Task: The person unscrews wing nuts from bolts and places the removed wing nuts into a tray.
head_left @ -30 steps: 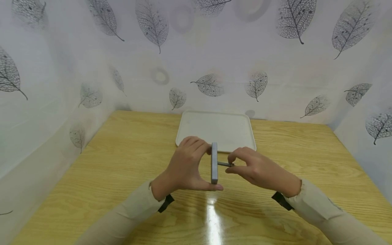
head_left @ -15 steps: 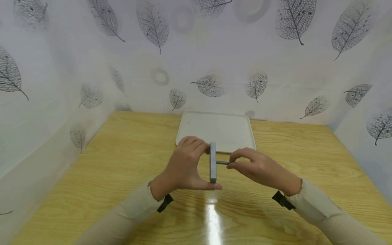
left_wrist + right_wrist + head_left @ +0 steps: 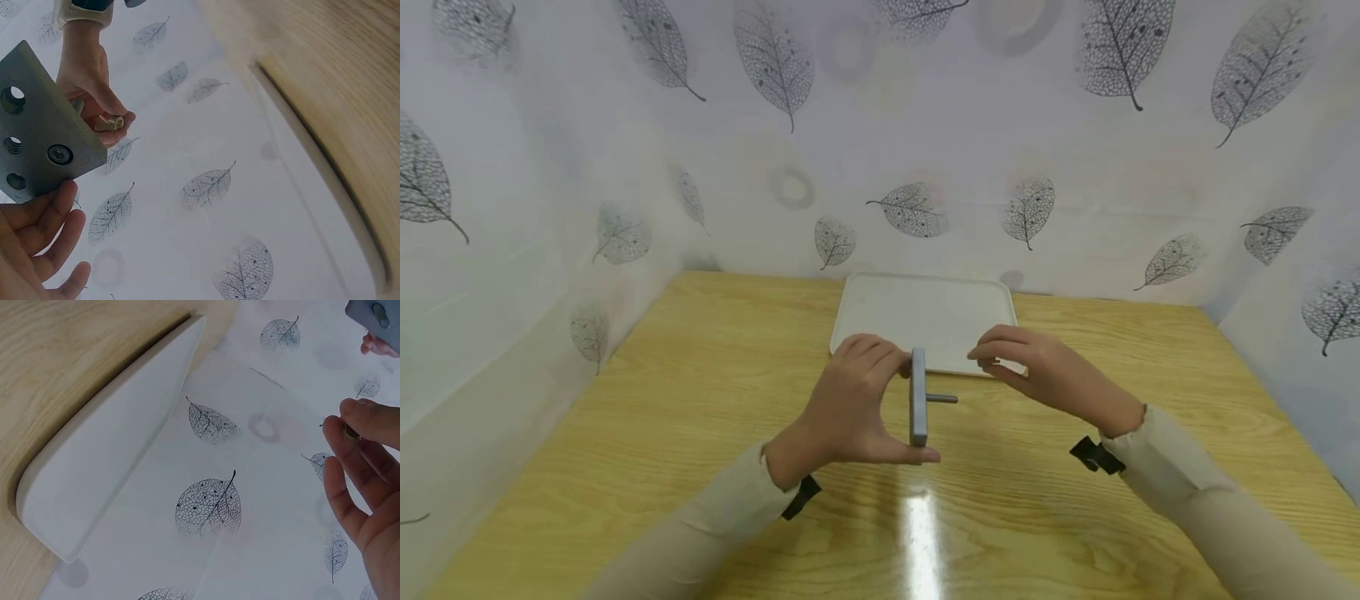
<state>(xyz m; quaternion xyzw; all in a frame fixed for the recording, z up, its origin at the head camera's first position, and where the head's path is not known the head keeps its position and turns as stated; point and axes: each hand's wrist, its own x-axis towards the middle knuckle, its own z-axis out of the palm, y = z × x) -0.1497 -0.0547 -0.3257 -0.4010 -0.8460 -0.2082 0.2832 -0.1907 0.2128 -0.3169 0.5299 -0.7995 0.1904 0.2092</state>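
Note:
My left hand [image 3: 850, 408] grips a flat grey metal plate [image 3: 918, 400] by its top and bottom edges, thumb below and fingers above. The plate has several holes; in one sits the socket head of a bolt [image 3: 60, 154]. On the plate's right side, the bolt shank [image 3: 943, 398] sticks out, its end bare. To the right and a little higher, my right hand [image 3: 1037, 367] pinches a small brass-coloured nut [image 3: 112, 124] between thumb and fingertips, apart from the bolt. In the right wrist view the nut [image 3: 351, 432] is mostly hidden by the fingers.
A white rectangular tray [image 3: 925, 312] lies at the back of the wooden table [image 3: 752, 333], behind both hands. A leaf-printed white curtain [image 3: 715, 167] encloses the back and sides of the table.
My right hand was at the bolt's free end; it has moved off up and to the right with the nut. The left hand and plate have shifted slightly left.

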